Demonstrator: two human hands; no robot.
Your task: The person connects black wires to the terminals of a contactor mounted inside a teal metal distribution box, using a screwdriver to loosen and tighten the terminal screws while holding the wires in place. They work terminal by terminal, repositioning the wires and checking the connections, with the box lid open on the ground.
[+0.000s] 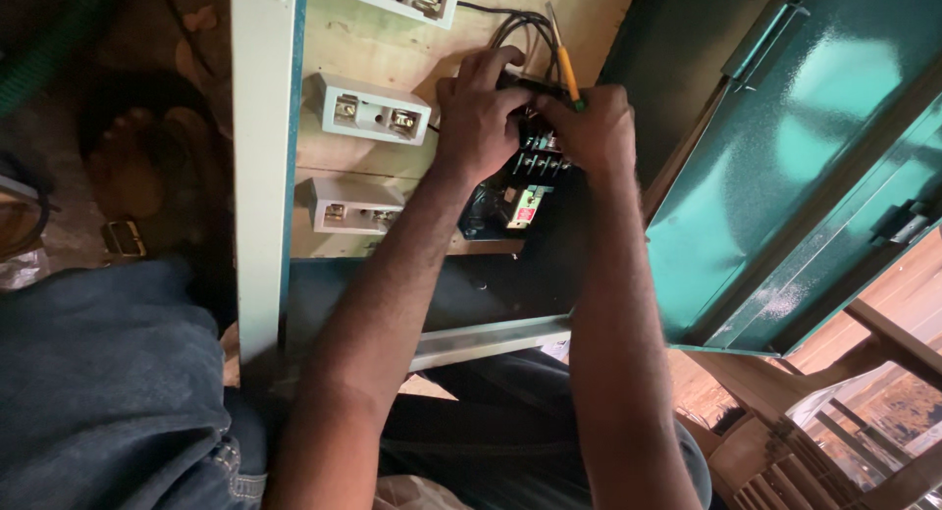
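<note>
My right hand (pixel 587 129) grips a yellow-handled screwdriver (pixel 566 71) whose tip points down into a black terminal block (pixel 538 162) mounted on a wooden board (pixel 378 54) inside an electrical box. My left hand (pixel 478 113) rests on the top of the same black block, fingers curled over it beside a bundle of black wires (pixel 515 25). Both hands touch each other over the block, which hides most of its upper part.
Three white fuse holders (pixel 370 108) sit on the board to the left of the hands. The green metal door (pixel 805 167) of the box hangs open on the right. A pale frame edge (pixel 260 157) runs along the left. My jeans-clad knee (pixel 108 373) is at lower left.
</note>
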